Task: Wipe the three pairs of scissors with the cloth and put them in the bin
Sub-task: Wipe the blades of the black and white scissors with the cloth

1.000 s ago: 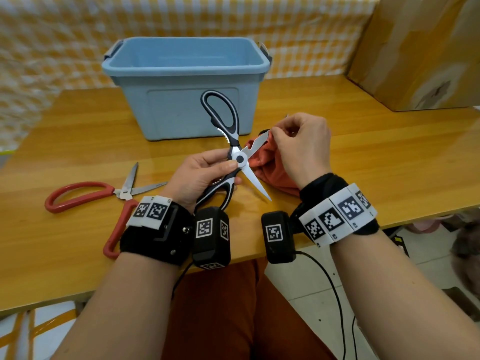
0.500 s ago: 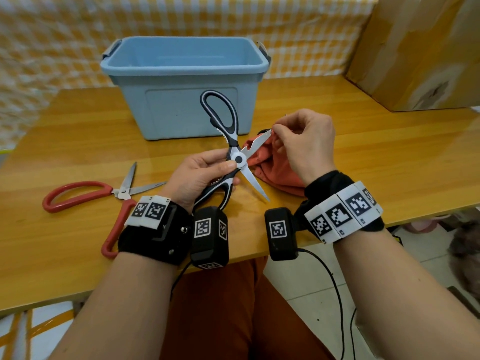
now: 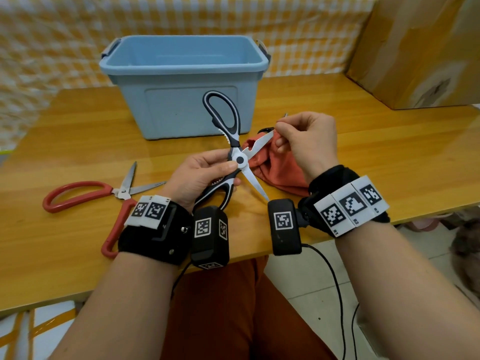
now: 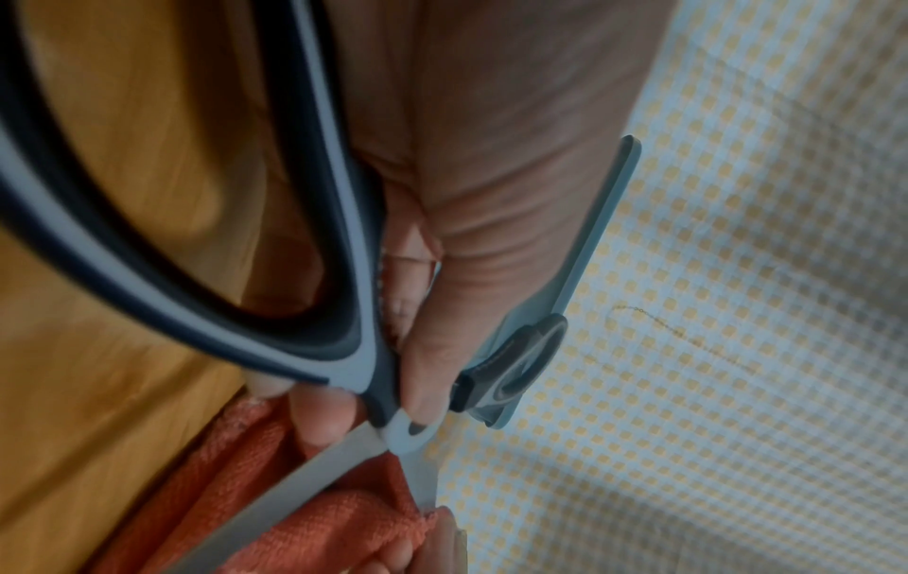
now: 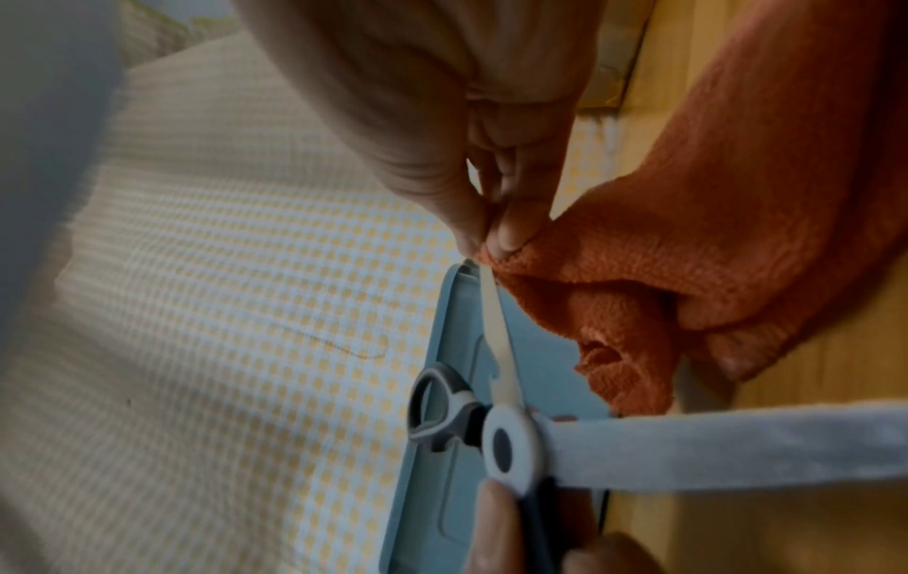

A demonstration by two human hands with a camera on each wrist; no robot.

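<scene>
The wiping step is being carried out on the black-and-white kitchen shears point(image 3: 235, 154), judged to be the first pair handled, since the blue bin point(image 3: 181, 100) behind looks empty in the head view. The shears are being held spread open above the wooden table point(image 3: 78, 141), just in front of the bin. They are being gripped at the pivot and lower handle by the left hand point(image 3: 200, 178), thumb pressed beside the pivot screw and fingers curled round the handle loop. The upper blade is being pinched near its tip by the right hand point(image 3: 304, 144) through a fold of the orange cloth point(image 3: 280, 167), thumb and forefinger closed on fabric and steel together; the rest of the cloth is hanging bunched beneath the palm.

Both wrists are being held raised off the table, palms turned toward each other.

The next move is judged to call for the cloth being drawn along the second blade, with care for the exposed point angled toward the right wrist.

The red-handled scissors point(image 3: 85, 193) are lying open on the table to the left, unwiped as far as can be judged. What may be a third pair is only partly showing behind the right hand.
</scene>
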